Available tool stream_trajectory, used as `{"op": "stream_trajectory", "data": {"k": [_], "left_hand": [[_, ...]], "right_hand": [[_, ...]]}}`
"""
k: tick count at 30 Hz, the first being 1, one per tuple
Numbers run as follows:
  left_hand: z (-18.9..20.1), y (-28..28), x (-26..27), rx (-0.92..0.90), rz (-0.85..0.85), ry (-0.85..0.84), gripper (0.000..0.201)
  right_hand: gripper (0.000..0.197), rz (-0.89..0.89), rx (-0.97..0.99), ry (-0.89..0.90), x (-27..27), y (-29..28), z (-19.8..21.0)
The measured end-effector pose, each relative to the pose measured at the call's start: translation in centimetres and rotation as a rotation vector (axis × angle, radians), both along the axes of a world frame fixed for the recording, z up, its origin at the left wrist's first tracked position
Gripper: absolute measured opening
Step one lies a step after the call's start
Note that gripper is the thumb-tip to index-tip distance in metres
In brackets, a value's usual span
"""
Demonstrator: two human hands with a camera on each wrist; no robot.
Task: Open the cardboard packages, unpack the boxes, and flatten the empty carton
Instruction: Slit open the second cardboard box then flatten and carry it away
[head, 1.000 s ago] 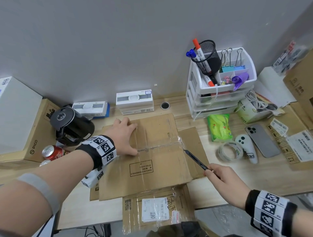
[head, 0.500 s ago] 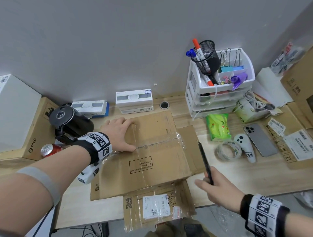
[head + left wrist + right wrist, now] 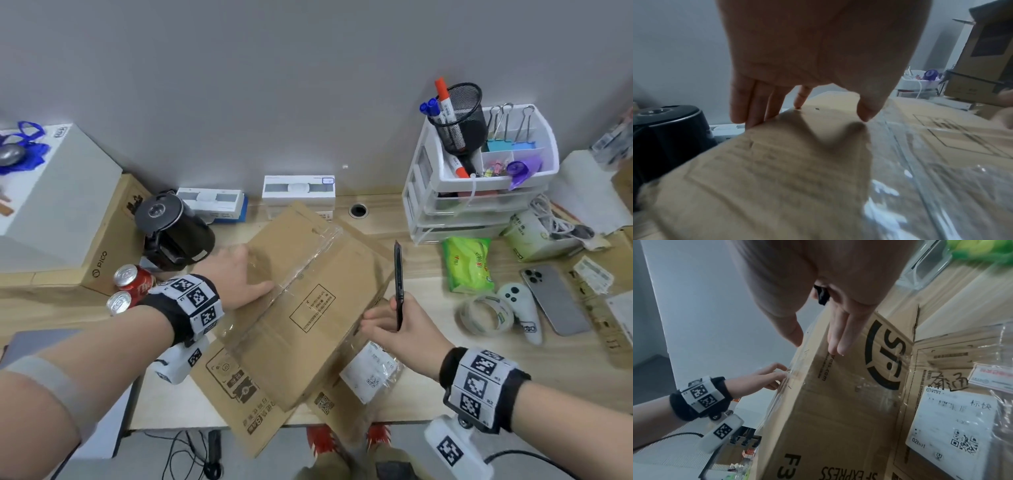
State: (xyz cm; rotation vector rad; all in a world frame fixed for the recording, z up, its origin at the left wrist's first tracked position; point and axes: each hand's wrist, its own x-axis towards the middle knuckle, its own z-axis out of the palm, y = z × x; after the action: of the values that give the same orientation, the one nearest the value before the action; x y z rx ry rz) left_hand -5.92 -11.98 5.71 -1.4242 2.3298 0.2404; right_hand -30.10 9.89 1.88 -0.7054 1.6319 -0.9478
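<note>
A brown taped carton [image 3: 308, 308] lies diagonally on the desk, its printed top facing up. My left hand [image 3: 253, 270] presses flat on its upper left part, fingers straight [image 3: 748, 113] at the carton's [image 3: 797, 170] edge. My right hand [image 3: 383, 318] pinches a slim black pen-like tool [image 3: 398, 284] that points up and away. In the right wrist view the straight fingers [image 3: 836, 345] of that hand touch the carton's [image 3: 838, 402] side wall, and the tool [image 3: 821, 295] shows near the thumb. A flat cardboard piece with a white shipping label [image 3: 373, 370] lies underneath.
Left of the carton stand a black kettle [image 3: 171, 233] and red cans [image 3: 133, 277]. White boxes [image 3: 298, 190] line the wall. On the right are a drawer organiser [image 3: 479, 192], green packet [image 3: 467, 263], tape roll [image 3: 486, 315], white controller [image 3: 520, 308] and phone [image 3: 555, 298].
The carton has turned from square to diagonal under my left hand. My right hand moved in to its right side, and the tool swung from slanted to upright.
</note>
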Motion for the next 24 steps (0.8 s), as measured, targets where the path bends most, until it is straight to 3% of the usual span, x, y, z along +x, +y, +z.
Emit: {"op": "stream_trajectory", "data": {"k": [3, 12, 15, 18, 22, 24], "left_hand": [[0.1, 0.2, 0.7, 0.063, 0.054, 0.052, 0.071], [0.3, 2.3, 0.3, 0.245, 0.015, 0.03, 0.055], [0.3, 3.6, -0.5, 0.45, 0.03, 0.12, 0.044], [0.2, 4.4, -1.2, 0.507, -0.004, 0.235, 0.024], [-0.1, 4.4, -1.6, 0.517, 0.01, 0.247, 0.041], [-0.2, 4.2, -1.4, 0.589, -0.035, 0.188, 0.04]], "right_hand": [[0.051, -0.038, -0.034, 0.029, 0.4, 0.1, 0.0], [0.058, -0.187, -0.056, 0.18, -1.1, 1.0, -1.2], [0.057, -0.219, -0.035, 0.25, -2.2, 1.5, -1.3], [0.055, -0.249, -0.019, 0.318, -3.2, 2.2, -1.5], [0.052, -0.258, 0.02, 0.385, -4.5, 3.6, -1.9], [0.051, -0.234, 0.018, 0.382, -5.0, 3.9, -2.0]]}}
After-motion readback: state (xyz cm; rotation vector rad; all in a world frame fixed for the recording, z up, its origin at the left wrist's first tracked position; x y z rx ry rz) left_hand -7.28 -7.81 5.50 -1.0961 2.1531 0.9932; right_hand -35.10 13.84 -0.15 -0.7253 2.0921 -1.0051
